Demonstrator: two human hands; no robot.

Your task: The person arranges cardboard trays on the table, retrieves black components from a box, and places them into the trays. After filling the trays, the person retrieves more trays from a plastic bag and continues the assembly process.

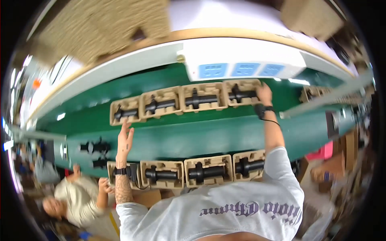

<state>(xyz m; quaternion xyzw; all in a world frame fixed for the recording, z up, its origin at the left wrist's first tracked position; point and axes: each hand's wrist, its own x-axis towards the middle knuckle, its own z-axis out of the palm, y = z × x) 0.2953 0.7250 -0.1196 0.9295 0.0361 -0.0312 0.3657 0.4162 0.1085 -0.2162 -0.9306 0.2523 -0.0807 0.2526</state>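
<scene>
Several brown moulded pulp trays, each with a black tube-shaped part that looks like a scope, stand end to end in a far row. My left hand [125, 138] is at the near edge of the leftmost tray [113, 116], fingers stretched and apart; I cannot tell whether the fingertips touch it. My right hand [264, 94] lies against the right end of the rightmost tray [241, 103], fingers extended along its side. A black tube-shaped part [241, 94] sits in that tray, and another [125, 114] in the leftmost one. Both wrists wear dark bands.
Closer to me, a second row of filled trays [162, 185] lines the bench edge. Loose black parts [95, 147] lie on the green bench [193, 138] at left. A white box-like fixture [245, 56] stands beyond. A co-worker [76, 197] is at lower left; a metal bar [321, 100] crosses at right.
</scene>
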